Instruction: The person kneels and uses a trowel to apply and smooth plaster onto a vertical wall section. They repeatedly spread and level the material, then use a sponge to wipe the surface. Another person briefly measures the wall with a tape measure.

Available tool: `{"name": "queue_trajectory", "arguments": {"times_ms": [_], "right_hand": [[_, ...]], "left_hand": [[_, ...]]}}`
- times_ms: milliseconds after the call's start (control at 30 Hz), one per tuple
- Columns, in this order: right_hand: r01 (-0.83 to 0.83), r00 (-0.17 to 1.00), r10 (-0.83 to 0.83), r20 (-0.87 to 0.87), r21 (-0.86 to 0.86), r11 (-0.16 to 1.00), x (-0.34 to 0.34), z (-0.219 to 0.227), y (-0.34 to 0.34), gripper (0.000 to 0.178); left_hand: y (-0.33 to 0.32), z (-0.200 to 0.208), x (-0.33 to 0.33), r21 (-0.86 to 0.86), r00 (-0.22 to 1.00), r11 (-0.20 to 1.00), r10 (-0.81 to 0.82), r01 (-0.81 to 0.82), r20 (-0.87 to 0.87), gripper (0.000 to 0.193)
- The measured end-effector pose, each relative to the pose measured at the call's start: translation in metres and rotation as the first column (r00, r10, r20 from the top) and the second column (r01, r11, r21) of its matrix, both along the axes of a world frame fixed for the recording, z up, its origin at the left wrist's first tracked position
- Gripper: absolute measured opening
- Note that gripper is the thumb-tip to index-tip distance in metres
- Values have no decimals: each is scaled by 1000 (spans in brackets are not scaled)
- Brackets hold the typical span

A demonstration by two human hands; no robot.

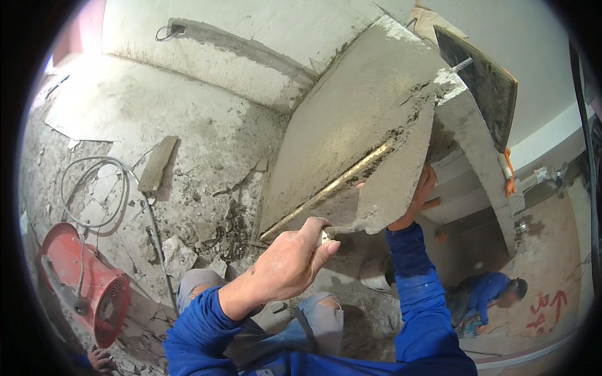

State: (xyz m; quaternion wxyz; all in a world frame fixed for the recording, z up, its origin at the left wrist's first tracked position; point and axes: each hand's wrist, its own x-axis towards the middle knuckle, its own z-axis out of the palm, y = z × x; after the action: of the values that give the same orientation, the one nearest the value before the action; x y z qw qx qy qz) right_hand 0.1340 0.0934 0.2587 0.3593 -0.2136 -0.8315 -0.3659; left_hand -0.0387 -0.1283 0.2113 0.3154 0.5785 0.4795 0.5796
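Left hand (285, 263), in my head view, is closed on a small shiny piece (327, 234) at the foot of a grey sheet (398, 178) beside the slab (351, 106); right hand (422, 195) curls behind that sheet, its hold I cannot tell.

The grey floor (204, 164) is dusty and strewn with rubble (231, 225). On the left lies a looped grey cable (64, 188), with a flat broken slab (158, 164) just right of it. A red cylindrical blower (66, 250) rests near left; a pale chunk (179, 257) lies farther right, amid debris.
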Motion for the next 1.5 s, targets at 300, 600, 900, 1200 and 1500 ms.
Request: {"name": "queue_trajectory", "arguments": {"times_ms": [300, 600, 900, 1200, 1500], "right_hand": [[20, 1000, -20, -8, 51, 998, -3, 1, 0, 57], [1, 998, -1, -56, -3, 1000, -2, 1, 0, 62], [94, 995, -92, -40, 61, 994, -5, 0, 1, 62], [50, 999, -50, 4, -19, 999, -1, 2, -2, 81], [77, 997, -77, -13, 42, 996, -3, -1, 2, 87]], "left_hand": [[-15, -5, 5, -108, 1000, 994, 21, -23, -13, 45], [-8, -1, 1, -75, 999, 997, -3, 0, -39, 35], [-20, -4, -2, -130, 1000, 991, 2, -5, -27, 32], [-18, -26, 2, -281, 1000, 959, 13, -19, -21, 36], [-27, -21, 2, -86, 1000, 996, 27, -26, 12, 36]]}}
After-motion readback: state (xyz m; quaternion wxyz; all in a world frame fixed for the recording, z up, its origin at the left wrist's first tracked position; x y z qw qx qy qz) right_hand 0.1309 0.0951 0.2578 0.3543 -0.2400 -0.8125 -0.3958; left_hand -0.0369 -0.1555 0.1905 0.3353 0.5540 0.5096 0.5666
